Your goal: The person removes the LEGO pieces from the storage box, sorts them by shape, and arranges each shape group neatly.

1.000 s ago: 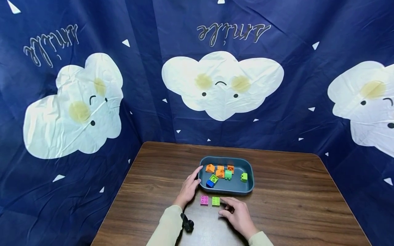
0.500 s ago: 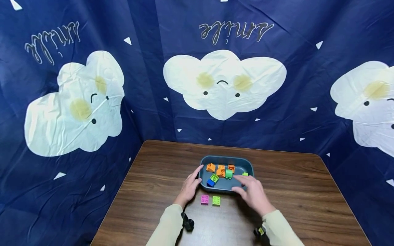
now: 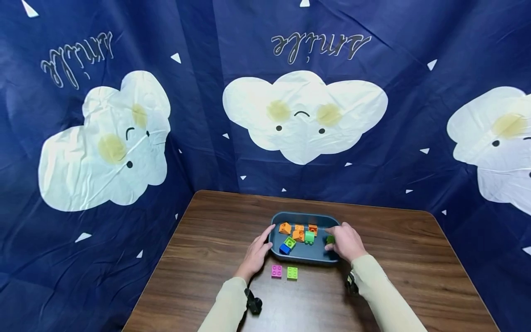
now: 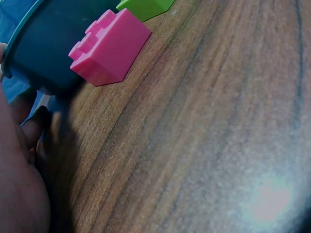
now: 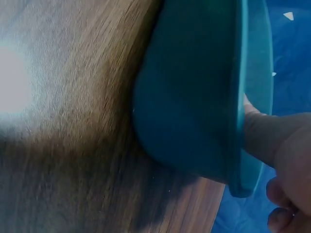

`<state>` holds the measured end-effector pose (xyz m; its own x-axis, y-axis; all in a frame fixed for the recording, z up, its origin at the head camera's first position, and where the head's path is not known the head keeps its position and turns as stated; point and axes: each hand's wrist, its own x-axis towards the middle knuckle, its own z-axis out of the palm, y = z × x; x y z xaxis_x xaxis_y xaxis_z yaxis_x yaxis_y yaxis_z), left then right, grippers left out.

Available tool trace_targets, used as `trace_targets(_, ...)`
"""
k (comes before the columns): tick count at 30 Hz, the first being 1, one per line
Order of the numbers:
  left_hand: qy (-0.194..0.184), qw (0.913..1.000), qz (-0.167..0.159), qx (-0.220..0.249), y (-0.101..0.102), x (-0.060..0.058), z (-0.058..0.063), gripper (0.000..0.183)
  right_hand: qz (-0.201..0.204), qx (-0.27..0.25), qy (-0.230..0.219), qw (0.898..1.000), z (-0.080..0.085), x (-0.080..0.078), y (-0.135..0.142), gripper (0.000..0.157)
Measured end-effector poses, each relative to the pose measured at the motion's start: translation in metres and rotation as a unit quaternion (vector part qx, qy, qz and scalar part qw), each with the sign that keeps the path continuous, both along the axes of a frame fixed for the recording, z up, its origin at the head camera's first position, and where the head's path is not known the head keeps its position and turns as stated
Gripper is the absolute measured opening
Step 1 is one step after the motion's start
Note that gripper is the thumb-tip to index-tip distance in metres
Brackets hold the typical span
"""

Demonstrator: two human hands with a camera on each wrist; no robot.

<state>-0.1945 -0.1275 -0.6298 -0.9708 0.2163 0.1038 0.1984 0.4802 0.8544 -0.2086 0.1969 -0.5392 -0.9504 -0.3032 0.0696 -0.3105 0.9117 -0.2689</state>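
Note:
In the head view, my left hand (image 3: 254, 254) rests against the left end of a dark teal bin (image 3: 304, 262), its index fingertip and thumb at the rim. My right hand (image 3: 347, 240) reaches over the bin's right end and pinches a green brick (image 3: 330, 239) between thumb and index finger, partly hiding it. From the right wrist, the thumb (image 5: 265, 136) shows dipping over the rim, with the brick hidden behind the wall. A pink brick (image 3: 276, 271) and a lime brick (image 3: 292, 273) stand side by side on the table, studs up, in front of the bin.
Inside the bin lie several orange bricks (image 3: 285, 228), a mint-green piece (image 3: 309, 237), a lime brick (image 3: 290, 242) and a blue brick (image 3: 284, 249). The wooden table (image 3: 398, 258) ends at blue cloth walls (image 3: 199, 92) with cloud prints.
My right hand has moved from beside the lime brick on the table up and right into the bin, closing on the green brick. My left hand stays at the bin's left end.

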Motion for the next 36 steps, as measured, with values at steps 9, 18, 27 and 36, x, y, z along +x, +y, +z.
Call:
trace_targets(9, 0.001, 1.0000, -0.001, -0.001, 0.000, 0.000, -0.001, 0.058, 0.006, 0.087, 0.001, 0.996, -0.010, -0.010, -0.004, 0.040)
trace_targets(18, -0.001, 1.0000, 0.002, 0.003, 0.001, -0.001, -0.001, 0.058, 0.009, 0.076, 0.011, 0.997, -0.012, -0.009, -0.002, 0.027)
trace_targets(27, -0.002, 1.0000, 0.004, 0.001, 0.000, -0.001, -0.001, 0.058, 0.005, -0.086, -0.010, 0.996, -0.011, -0.002, 0.003, 0.038)
trace_targets(36, -0.006, 1.0000, 0.002, -0.006, 0.000, -0.001, -0.001, 0.059, -0.024, -0.189, -0.024, 0.981, -0.011, 0.009, -0.001, 0.039)
